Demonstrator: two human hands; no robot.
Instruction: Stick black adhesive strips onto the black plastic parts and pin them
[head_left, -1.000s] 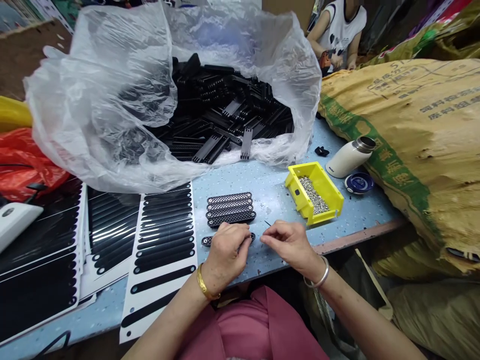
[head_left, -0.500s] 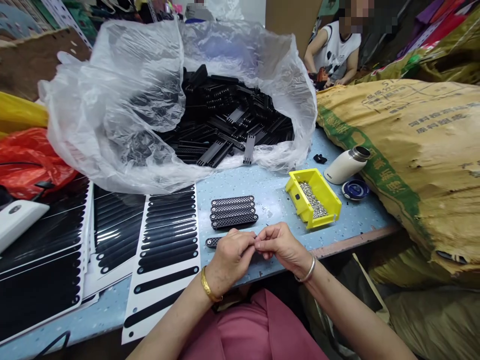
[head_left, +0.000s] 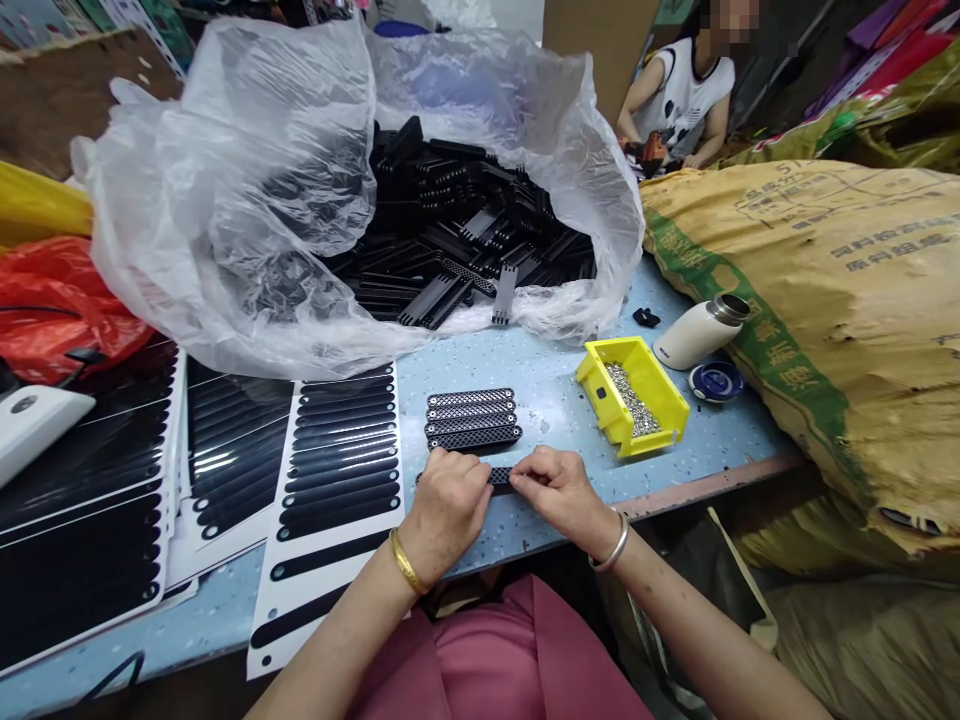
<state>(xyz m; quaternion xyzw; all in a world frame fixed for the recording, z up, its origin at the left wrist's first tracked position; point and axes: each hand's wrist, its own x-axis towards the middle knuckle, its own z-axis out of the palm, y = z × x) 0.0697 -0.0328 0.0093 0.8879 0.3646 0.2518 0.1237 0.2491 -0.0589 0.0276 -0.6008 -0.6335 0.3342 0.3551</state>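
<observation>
Left grip (head_left: 450,508) closed on the near black bar (head_left: 500,477), on the desk (head_left: 551,385) this side of the lined-up bars (head_left: 474,436), and right grip (head_left: 513,480) pinched at its right end, contents hidden, I could skew the bar if the left slackens as the right presses.

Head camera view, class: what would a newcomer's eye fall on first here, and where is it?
Probably the huge translucent plastic bag heaped with black slotted bars, filling the back of the blue speckled table. The bright yellow plastic bin of small silvery metal pieces also stands out, right of centre. Nearer, the bare left hand and bare right hand are at a black lattice-patterned bar.
</observation>
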